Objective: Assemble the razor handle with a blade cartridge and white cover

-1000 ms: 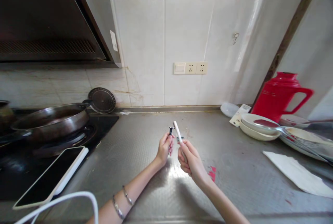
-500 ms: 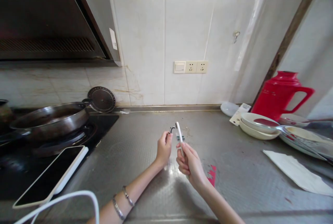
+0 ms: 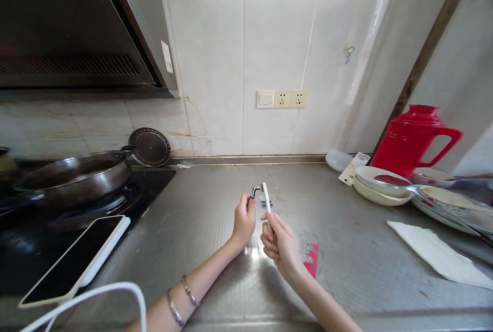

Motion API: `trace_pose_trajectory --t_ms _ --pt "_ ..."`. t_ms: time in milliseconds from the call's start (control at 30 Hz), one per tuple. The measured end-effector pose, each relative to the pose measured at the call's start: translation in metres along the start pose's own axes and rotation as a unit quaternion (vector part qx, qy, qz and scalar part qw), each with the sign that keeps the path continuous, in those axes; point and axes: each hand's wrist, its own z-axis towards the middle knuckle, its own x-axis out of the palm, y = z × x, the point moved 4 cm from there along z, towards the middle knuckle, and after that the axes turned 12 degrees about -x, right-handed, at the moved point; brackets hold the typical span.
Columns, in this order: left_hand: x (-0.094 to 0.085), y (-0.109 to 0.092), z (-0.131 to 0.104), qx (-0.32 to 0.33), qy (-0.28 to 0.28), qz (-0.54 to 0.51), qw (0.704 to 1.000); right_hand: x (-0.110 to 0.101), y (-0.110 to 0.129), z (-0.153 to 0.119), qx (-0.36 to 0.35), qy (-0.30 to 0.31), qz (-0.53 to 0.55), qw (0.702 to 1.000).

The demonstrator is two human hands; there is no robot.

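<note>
My right hand (image 3: 280, 242) is closed around a slim white stick-shaped handle (image 3: 265, 197) that points up and away from me. My left hand (image 3: 244, 221) pinches a small dark metal piece (image 3: 254, 191) just left of the handle's tip; the two nearly touch. Both hands hover over the middle of the steel counter (image 3: 215, 229). A small dark part (image 3: 266, 203) lies on the counter just behind the handle. What the pieces are exactly is too small to tell.
A pan (image 3: 73, 178) sits on the black hob at left, a phone (image 3: 73, 260) with a white cable (image 3: 96, 296) near it. At right stand a red jug (image 3: 414, 139), stacked dishes (image 3: 381, 185), a white paper (image 3: 439, 255). Red scraps (image 3: 311, 260) lie by my right wrist.
Both hands have drawn slightly nearer to me and closer together. The white handle now stands more upright, and the metal piece sits nearer its tip.
</note>
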Motion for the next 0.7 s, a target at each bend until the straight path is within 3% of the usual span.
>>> trace_pose_trajectory --t_ms 700 --pt "0.0048 -0.001 -0.0041 -0.004 0.011 0.0 1.0 0.0012 0.0008 -0.0045 0.014 -0.01 0.029 0.999"
